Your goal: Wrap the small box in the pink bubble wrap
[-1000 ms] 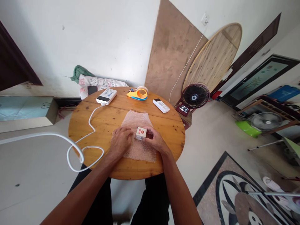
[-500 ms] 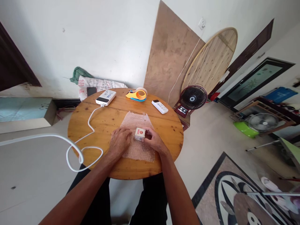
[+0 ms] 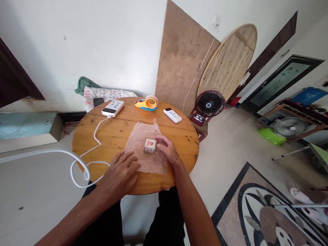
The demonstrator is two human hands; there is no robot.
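Observation:
A small white box with a red mark (image 3: 150, 145) lies on a pink sheet of bubble wrap (image 3: 143, 135) spread over a round wooden table (image 3: 115, 133). My right hand (image 3: 166, 150) rests on the wrap with its fingertips against the box's right side. My left hand (image 3: 120, 172) lies flat, fingers spread, over the near left corner of the wrap and the table's front edge, apart from the box.
At the table's far side lie a white power bank (image 3: 112, 107) with a white cable (image 3: 84, 160) trailing off the left edge, an orange tape dispenser (image 3: 146, 103) and a white remote (image 3: 172, 115). A small black fan (image 3: 209, 104), boards and a sack stand behind.
My left hand has drawn back from the box toward the table's near edge and opened flat. My right hand stays against the box. The view shifted slightly.

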